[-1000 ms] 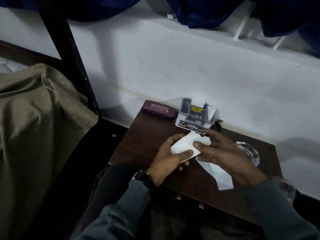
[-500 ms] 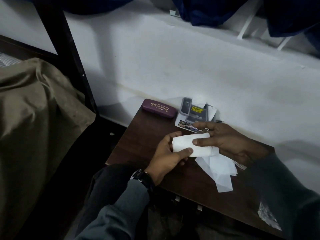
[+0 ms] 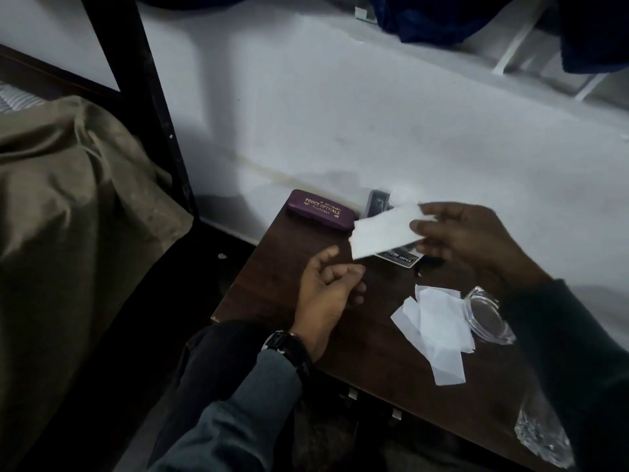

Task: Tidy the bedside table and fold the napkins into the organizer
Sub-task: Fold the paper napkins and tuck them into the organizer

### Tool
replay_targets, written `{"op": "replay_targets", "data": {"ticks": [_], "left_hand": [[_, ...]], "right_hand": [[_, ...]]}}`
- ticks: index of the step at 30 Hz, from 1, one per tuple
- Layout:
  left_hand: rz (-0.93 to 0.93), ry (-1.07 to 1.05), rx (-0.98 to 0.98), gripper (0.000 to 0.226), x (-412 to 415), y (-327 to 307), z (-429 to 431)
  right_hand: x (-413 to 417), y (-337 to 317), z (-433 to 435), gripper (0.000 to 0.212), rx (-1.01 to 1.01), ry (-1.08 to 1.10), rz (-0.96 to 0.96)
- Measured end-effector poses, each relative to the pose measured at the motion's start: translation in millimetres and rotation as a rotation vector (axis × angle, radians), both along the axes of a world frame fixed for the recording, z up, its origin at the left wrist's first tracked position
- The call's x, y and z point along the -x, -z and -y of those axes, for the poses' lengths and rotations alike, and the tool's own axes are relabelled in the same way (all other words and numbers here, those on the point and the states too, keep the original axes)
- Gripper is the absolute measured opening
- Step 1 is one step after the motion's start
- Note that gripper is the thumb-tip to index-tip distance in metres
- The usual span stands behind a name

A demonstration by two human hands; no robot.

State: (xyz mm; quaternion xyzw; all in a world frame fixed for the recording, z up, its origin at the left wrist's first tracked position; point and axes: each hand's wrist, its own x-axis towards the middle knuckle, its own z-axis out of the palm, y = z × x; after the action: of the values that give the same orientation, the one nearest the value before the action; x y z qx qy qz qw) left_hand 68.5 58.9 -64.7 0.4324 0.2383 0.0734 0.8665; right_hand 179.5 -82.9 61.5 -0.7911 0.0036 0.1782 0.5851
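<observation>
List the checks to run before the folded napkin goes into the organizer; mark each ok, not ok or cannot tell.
1. Grip: right hand pinches the folded napkin: ok.
2. Fold: the folded napkin is a flat strip: ok.
3. Free hand: left hand holds nothing, apart from the napkin: ok.
4. Slot free: organizer mostly hidden behind the napkin: cannot tell.
5. Remainder: loose napkins lie unfolded on the table: not ok.

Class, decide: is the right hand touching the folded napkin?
Touching. The head view shows the right hand pinching the folded napkin at its right end, thumb on top.
</observation>
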Motion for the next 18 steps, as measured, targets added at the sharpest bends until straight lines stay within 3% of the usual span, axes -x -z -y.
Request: {"op": "replay_targets", "data": {"ticks": [4,13,18], "left_hand": [[-0.053,-0.052,0.058,0.048,0.5,-1.4,-4.0],[-0.131,-0.041,0.049,0.032,0.9,-2.2,-5.5],[-0.146,-0.013,0.039,0.028,0.0,-1.8,-5.8]], "right_hand": [[-13.2,-10.6,-16.2,0.031,0.093,0.016,0.136],[-31.5,-0.3,-31.0,0.045,0.398,0.086,0.631],[-34.4,11.3,-40.7,0.052,0.438,0.034,0.64]]}}
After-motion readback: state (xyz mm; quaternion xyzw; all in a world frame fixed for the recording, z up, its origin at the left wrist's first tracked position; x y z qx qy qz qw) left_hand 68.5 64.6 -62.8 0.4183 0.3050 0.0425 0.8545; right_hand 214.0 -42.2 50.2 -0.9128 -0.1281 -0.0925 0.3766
